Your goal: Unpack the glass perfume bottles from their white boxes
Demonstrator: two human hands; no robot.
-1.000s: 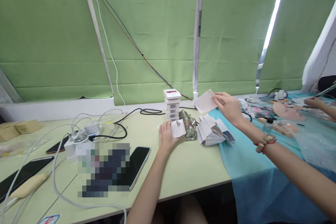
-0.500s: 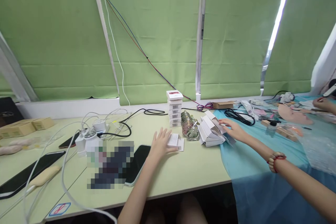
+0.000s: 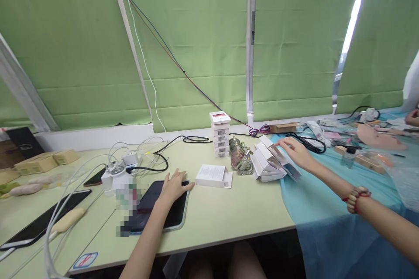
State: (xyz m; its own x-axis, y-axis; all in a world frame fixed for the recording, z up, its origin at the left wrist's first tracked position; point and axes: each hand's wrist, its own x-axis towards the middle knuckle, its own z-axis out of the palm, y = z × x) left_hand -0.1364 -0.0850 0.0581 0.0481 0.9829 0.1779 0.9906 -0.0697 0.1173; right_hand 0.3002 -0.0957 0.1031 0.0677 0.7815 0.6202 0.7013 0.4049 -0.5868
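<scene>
My left hand [image 3: 173,187] is over a dark-screened tablet [image 3: 178,214] with a pale edge, its fingers spread and holding nothing. To the right of it, a small white carton [image 3: 211,174] lies flat with its end flap out. My right hand [image 3: 296,152] is at a loose pile of white cartons [image 3: 266,163], its fingers closed on the upper edge of one; the fingertips are partly hidden. Between the single carton and the pile stand several ornate glass bottles [image 3: 240,159]. Behind them rises a stack of white boxes [image 3: 221,141] with barcodes.
A power adapter [image 3: 116,176] with tangled white cables stands left, near a black tablet [image 3: 49,218] and a cream-coloured device [image 3: 68,220]. Brown boxes [image 3: 36,163] sit farther left. A blue cloth [image 3: 314,200] covers the right side, bearing black cable, a small bottle [image 3: 348,157] and plastic wrap.
My left hand has left the small white carton and shifted left onto the tablet. My right hand has stayed at the carton pile, its fingers drawing closer together. The view has turned slightly left.
</scene>
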